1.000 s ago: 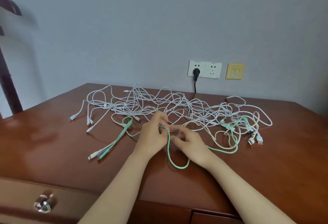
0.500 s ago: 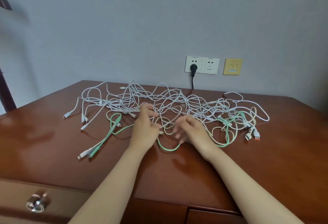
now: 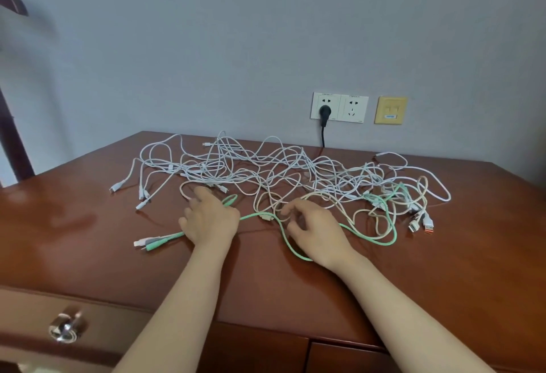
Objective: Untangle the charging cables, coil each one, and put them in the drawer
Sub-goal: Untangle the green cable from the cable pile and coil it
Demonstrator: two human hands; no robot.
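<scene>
A tangle of white charging cables (image 3: 266, 166) sprawls across the brown wooden desk top (image 3: 443, 284). A mint-green cable (image 3: 295, 251) runs from its plugs (image 3: 152, 243) under my left hand, loops toward me, then passes under my right hand to the right. Beige cables (image 3: 328, 195) weave through it. My left hand (image 3: 209, 220) lies flat over the green cable, fingertips touching a beige loop. My right hand (image 3: 314, 229) hovers over the green and beige cables with loosely curled fingers gripping nothing. A drawer front with a metal knob (image 3: 66, 328) sits below the desk edge at left.
Wall sockets (image 3: 339, 106) behind the desk carry a black plug (image 3: 325, 111) whose cord drops behind the desk. A yellow wall plate (image 3: 390, 110) sits beside them. Several plug ends (image 3: 419, 222) cluster at the right. A dark wooden post (image 3: 13, 136) stands far left.
Both hands let go of the green loop and drew apart. The left hand moved left and flattened onto the cable; the green loop now lies on the desk.
</scene>
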